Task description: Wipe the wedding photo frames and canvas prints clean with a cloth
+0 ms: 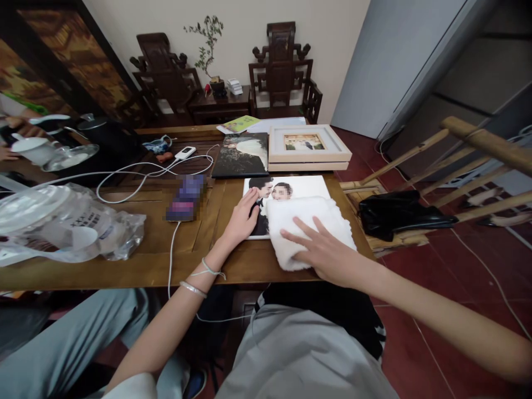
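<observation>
Two flat hands, one pale portrait, and a trailing cable

Nearest me, a charging cable (170,257) hung over the front of the table (245,265), close to the bangle (193,289) on the person's left wrist. Had the bangle caught it, the phone (185,199) might well have been dragged toward the edge.

The hands were apart. The right hand (326,252) lay spread on a folded white cloth (301,208), gripping nothing that I could make out; how hard it pressed I couldn't tell. The left hand (242,217) rested flat, fingers extended, on the left side of the portrait panel (310,185), which lay face up beneath the cloth. Grit in the fabric could have scratched the print, I thought, and bare fingertips could have smudged it.

Just beyond sat a dark photo panel (245,154) and a pale wooden frame (307,165). A lopsided push, with too light a left hand, might have slid the portrait into them and chipped a corner. Farther back, carved chairs (280,72) stood against the wall, safely out of reach.
</observation>
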`<state>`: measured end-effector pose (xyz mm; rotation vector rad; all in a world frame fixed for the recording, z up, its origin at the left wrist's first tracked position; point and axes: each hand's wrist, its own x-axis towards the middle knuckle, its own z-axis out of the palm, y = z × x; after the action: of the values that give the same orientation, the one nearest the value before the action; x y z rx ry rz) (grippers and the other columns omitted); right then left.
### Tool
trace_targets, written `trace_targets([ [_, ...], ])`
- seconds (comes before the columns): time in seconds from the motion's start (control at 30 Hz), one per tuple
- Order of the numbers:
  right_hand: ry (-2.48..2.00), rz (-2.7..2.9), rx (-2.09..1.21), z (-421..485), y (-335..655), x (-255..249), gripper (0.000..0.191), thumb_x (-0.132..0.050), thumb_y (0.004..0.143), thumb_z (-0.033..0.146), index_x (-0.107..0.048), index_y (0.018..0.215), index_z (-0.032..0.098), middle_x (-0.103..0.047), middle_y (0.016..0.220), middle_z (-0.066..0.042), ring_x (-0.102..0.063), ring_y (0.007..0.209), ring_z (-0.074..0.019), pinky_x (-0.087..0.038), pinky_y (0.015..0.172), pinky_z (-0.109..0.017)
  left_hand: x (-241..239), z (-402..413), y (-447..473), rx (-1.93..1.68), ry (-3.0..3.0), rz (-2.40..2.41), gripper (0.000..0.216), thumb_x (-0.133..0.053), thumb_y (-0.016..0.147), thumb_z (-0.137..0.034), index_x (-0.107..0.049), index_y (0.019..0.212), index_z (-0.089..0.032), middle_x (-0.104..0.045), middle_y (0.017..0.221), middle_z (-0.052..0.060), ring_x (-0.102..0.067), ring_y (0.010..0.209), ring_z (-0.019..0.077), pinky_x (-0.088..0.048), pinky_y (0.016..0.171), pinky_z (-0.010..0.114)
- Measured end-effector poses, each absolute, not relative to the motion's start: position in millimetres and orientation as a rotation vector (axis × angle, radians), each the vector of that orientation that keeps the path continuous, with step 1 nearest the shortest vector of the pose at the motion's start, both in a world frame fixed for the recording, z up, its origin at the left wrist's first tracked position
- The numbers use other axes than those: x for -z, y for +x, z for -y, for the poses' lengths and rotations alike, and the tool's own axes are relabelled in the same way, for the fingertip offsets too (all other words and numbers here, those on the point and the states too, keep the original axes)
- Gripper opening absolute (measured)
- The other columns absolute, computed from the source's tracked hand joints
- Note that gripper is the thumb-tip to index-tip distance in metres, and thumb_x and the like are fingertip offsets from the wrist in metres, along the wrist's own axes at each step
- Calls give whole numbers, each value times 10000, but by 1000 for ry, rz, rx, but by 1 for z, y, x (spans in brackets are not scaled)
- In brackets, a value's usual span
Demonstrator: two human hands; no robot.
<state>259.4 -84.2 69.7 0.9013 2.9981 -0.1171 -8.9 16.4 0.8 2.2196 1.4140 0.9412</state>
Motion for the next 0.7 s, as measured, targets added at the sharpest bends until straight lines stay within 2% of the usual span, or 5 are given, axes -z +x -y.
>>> trace_targets([
  [0.17,958,-2985,129,69,277,-77,611,-460,725,-102,-736,1173,208,-443,1639,-96,-265,1561,-407,-317,1181,-738,5,-19,-11,-897,2207,-1407,532,-419,1016,-283,-505,1533,-194,-428,1651,105,-319,1576,249,-236,1304,508],
  [0.33,1322,-2810,-77,16,241,-73,538,-495,895,1,-652,1378,178,-343,1677,-176,-241,1533,-528,-313,1092,-839,5,-18,-11,-853,2156,-1419,549,-398,1034,-331,-472,1557,-181,-372,1679,105,-263,1596,256,-194,1306,539],
  [0.47,1310,-2771,-149,2,189,-74,513,-493,963,71,-616,1446,193,-314,1692,-173,-249,1518,-554,-310,1088,-845,-5,-13,-11,-1090,2000,-1332,626,-318,1071,-559,-491,1549,-195,-381,1674,97,-320,1575,241,-196,1317,457],
  [0.57,1100,-2885,-206,17,169,-71,436,-494,998,129,-666,1391,210,-355,1677,-157,-299,1503,-542,-336,1095,-824,-10,-10,-11,-1303,1917,-1251,736,-252,1053,-672,-481,1560,-190,-386,1670,101,-339,1567,249,-214,1315,433],
  [0.7,891,-3042,-307,52,184,-62,369,-468,1013,136,-758,1223,226,-439,1640,-113,-386,1477,-501,-391,1111,-762,-9,-8,-9,-1307,1956,-1256,765,-184,1058,-673,-477,1563,-180,-400,1663,106,-333,1570,253,-217,1318,445],
])
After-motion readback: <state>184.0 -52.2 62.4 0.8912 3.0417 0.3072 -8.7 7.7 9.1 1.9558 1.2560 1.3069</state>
